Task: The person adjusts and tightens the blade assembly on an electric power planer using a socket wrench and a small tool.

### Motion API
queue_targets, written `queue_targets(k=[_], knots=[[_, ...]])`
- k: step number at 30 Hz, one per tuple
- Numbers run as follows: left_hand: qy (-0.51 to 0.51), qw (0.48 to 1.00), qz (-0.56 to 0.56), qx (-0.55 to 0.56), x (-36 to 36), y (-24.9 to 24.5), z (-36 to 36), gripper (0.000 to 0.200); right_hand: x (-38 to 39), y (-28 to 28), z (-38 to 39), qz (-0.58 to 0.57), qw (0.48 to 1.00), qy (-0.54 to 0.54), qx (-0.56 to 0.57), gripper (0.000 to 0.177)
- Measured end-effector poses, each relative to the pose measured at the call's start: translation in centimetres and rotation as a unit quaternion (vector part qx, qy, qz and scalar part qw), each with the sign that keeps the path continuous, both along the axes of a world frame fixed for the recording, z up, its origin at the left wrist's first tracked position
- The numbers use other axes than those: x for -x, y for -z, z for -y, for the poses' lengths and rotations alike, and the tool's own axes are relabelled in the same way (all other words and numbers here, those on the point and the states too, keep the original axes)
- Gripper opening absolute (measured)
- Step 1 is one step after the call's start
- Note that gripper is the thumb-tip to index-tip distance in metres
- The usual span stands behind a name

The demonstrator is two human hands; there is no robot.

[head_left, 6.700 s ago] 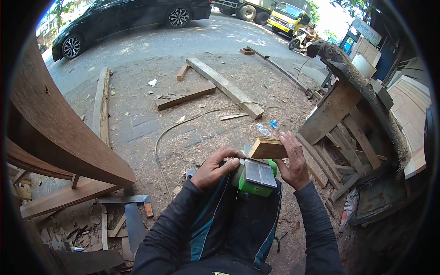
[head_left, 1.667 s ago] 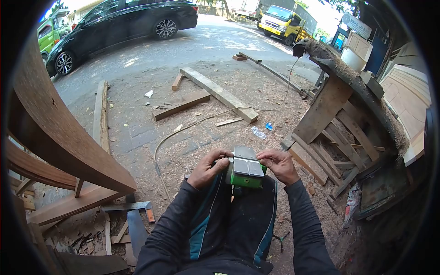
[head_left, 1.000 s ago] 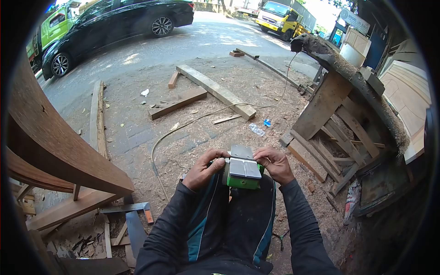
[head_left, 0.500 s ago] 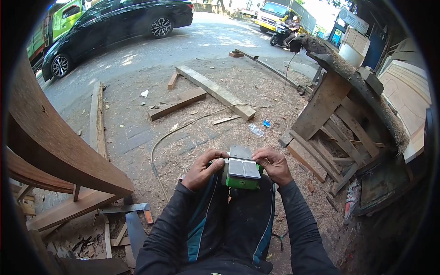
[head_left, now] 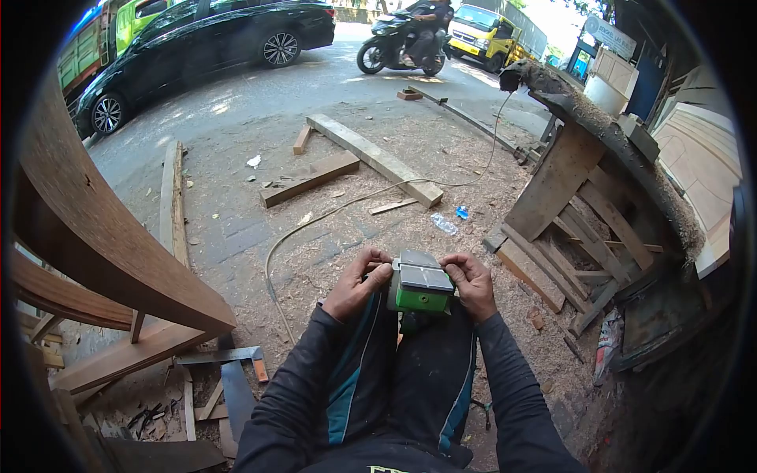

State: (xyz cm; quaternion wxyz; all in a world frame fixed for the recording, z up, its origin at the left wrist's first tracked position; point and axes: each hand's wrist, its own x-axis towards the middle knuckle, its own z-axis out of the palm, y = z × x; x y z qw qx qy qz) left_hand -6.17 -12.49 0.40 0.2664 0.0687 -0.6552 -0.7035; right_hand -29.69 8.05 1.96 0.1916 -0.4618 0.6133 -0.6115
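Observation:
An electric hand planer (head_left: 424, 298) with a green body rests at my knees, its flat grey metal sole turned upward. A cross slot divides the sole near the middle. My left hand (head_left: 361, 282) grips the planer's left side, thumb and fingers closed at the edge by the slot. On the opposite side, my right hand (head_left: 473, 285) pinches the edge at about the same height. Whether a small part sits between the fingertips cannot be made out. The planer's underside is hidden against my legs.
Timber beams (head_left: 378, 162) and a cable (head_left: 347, 209) lie on the shavings-covered ground ahead. A curved wooden frame (head_left: 118, 236) stands at left, near a handsaw (head_left: 235, 394) and a try square (head_left: 225, 356). A rough workbench (head_left: 615, 134) is at right. A motorcycle (head_left: 402, 39) and a black car (head_left: 205, 47) are on the road.
The planer has tipped a little, so more of its green end shows. Both hands keep their places at its sides. On the road, a motorcycle now appears further left and nearer.

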Motion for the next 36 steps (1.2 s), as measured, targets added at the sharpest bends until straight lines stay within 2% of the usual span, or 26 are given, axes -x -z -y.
queue_targets(k=[6, 36], knots=[[-0.011, 1.0, -0.014, 0.012, 0.0, 0.5, 0.0, 0.036, -0.7, 0.5, 0.1, 0.022, 0.999, 0.027, 0.029, 0.013], [-0.02, 0.999, -0.028, -0.012, 0.2, 1.0, -0.1, 0.036, -0.4, 0.7, 0.1, 0.006, 0.999, 0.026, 0.023, 0.014]])
